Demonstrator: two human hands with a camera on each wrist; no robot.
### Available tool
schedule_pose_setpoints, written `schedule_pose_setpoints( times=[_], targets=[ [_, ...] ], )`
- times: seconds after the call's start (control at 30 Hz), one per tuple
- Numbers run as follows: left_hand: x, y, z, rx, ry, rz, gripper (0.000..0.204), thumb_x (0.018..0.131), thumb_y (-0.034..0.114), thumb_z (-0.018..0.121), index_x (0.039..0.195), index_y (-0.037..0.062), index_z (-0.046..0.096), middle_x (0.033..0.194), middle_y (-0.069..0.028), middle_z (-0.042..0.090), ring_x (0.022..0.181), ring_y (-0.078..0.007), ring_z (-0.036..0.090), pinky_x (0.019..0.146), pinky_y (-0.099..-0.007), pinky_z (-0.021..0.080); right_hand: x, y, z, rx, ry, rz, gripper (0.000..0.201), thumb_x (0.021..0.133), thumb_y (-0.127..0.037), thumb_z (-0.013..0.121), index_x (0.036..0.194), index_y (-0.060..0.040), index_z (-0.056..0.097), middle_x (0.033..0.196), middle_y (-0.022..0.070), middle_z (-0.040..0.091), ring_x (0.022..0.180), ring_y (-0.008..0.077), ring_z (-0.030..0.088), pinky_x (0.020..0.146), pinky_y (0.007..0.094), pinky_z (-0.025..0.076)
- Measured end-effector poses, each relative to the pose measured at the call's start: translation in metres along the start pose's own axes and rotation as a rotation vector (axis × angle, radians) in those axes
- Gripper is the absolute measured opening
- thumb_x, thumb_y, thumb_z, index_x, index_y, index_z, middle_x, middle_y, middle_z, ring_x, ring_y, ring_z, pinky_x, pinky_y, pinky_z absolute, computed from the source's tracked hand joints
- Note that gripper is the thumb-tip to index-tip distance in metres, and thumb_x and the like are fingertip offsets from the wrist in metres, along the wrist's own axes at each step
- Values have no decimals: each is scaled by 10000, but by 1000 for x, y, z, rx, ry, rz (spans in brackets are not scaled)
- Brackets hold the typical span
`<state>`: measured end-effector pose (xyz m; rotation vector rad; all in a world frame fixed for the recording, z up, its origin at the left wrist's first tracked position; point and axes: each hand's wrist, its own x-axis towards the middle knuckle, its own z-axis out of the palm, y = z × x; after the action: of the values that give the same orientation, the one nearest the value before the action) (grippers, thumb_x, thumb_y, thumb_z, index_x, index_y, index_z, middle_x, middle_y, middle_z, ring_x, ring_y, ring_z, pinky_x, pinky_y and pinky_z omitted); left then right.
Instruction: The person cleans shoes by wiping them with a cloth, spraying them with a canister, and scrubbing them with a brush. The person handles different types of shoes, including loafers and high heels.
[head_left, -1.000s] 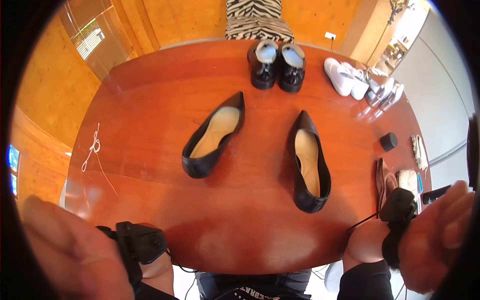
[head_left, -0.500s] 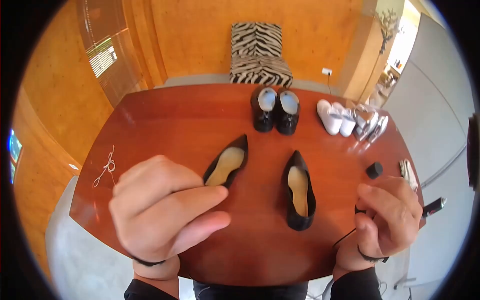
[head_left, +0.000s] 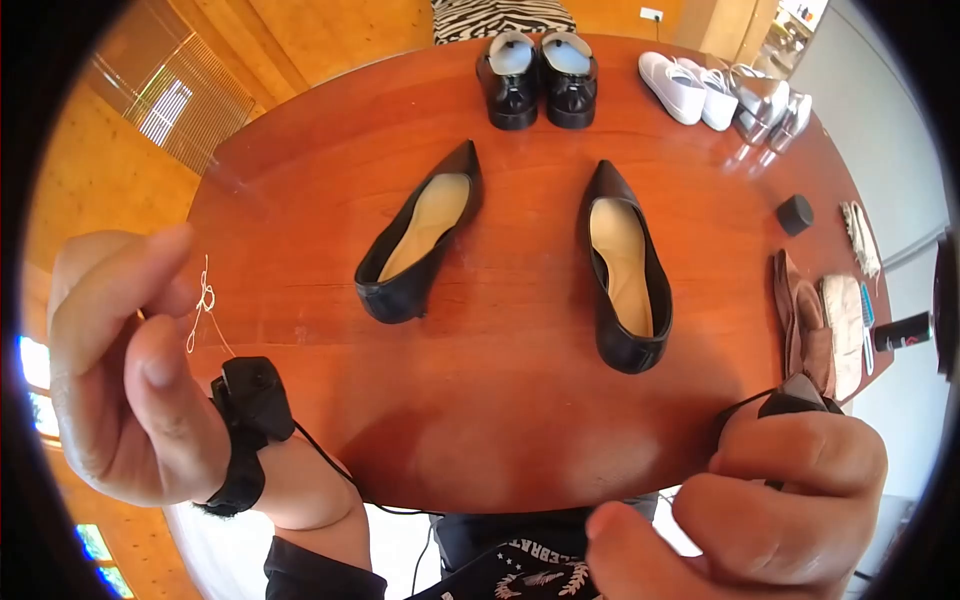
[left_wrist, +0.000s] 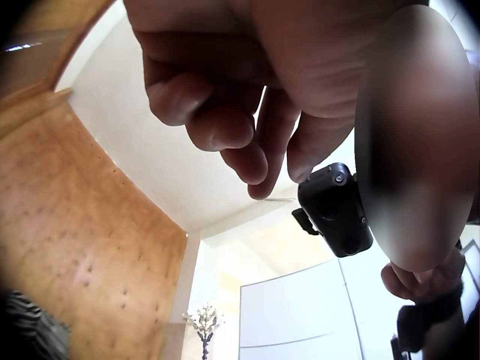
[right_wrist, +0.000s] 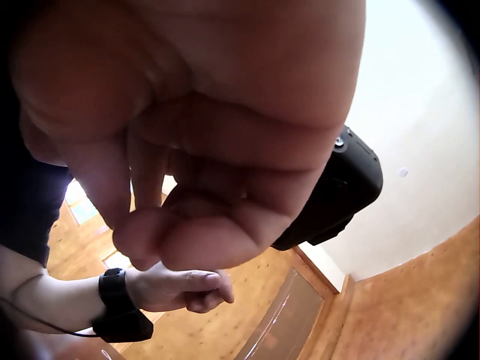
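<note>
Both hands are raised above the near side of the table and hold nothing. The left hand [head_left: 110, 380] is at the left, its fingers loosely bent and its thumb apart from them. At the lower right, the right hand [head_left: 780, 510] has its fingers loosely curled. Palms and bent fingers of the left hand [left_wrist: 255, 67] and the right hand [right_wrist: 202, 135] fill the upper part of their wrist views. Between and beyond the hands, two black pointed shoes, the left one [head_left: 395, 298] and the right one [head_left: 628, 260], stand apart, toes away, touched by neither hand.
Black shiny shoes [head_left: 512, 100] stand at the far edge. White shoes [head_left: 675, 88] and silver shoes [head_left: 762, 105] are at the far right. A black cylinder [head_left: 795, 214], brown cloth [head_left: 805, 335] and blue comb [head_left: 867, 310] lie right; white string [head_left: 206, 300] lies left.
From in front of the shoes, the left hand has moved left, uncovering the left shoe's heel. The right hand is lower and larger in view. The head view has tilted down; the shoes have not moved.
</note>
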<state>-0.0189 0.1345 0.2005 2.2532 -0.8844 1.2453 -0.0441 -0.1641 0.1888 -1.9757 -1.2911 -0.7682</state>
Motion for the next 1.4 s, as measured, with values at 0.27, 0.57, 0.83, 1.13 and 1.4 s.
schedule_pose_setpoints(
  times=[0.27, 0.57, 0.83, 1.13, 1.4],
  targets=[
    [-24, -18, -23, 199, 9, -163, 331, 1050, 175, 523, 1173, -93, 673, 897, -110, 623, 775, -150, 537, 698, -235, 400, 0, -25, 81, 113, 297, 74, 218, 808, -300, 724, 755, -112, 626, 768, -19, 526, 719, 156, 519, 619, 284, 405],
    [-55, -41, -52, 445, -43, -451, 369, 1086, 198, 499, 1177, -112, 677, 1178, -171, 731, 1058, -207, 689, 954, -323, 523, -4, -24, 73, -31, 181, -70, 169, 842, -266, 626, 786, -106, 632, 752, -29, 535, 718, 144, 531, 652, 270, 404],
    [-44, -23, -28, 225, -52, -354, 352, 1090, 156, 445, 1259, -82, 643, 1125, -157, 671, 987, -190, 652, 893, -268, 507, -3, -14, 69, 112, 175, -122, 146, 795, -204, 687, 790, -58, 687, 675, -12, 550, 646, 154, 553, 585, 293, 446],
    [-8, -8, 19, -141, -133, -294, 195, 967, -51, 574, 1144, -71, 652, 1129, -125, 635, 1077, -182, 601, 969, -276, 447, 4, 3, 55, -25, 47, -158, 201, 718, -219, 666, 745, -21, 646, 673, 28, 521, 640, 187, 547, 548, 313, 429],
    [-11, -30, 40, -127, -317, -365, 282, 956, 127, 658, 1185, -37, 648, 1223, -139, 655, 1178, -243, 601, 1037, -325, 426, -34, 17, -37, -354, -351, 51, 377, 762, -108, 745, 1133, -49, 710, 922, 82, 645, 805, 264, 643, 667, 356, 535]
  ],
)
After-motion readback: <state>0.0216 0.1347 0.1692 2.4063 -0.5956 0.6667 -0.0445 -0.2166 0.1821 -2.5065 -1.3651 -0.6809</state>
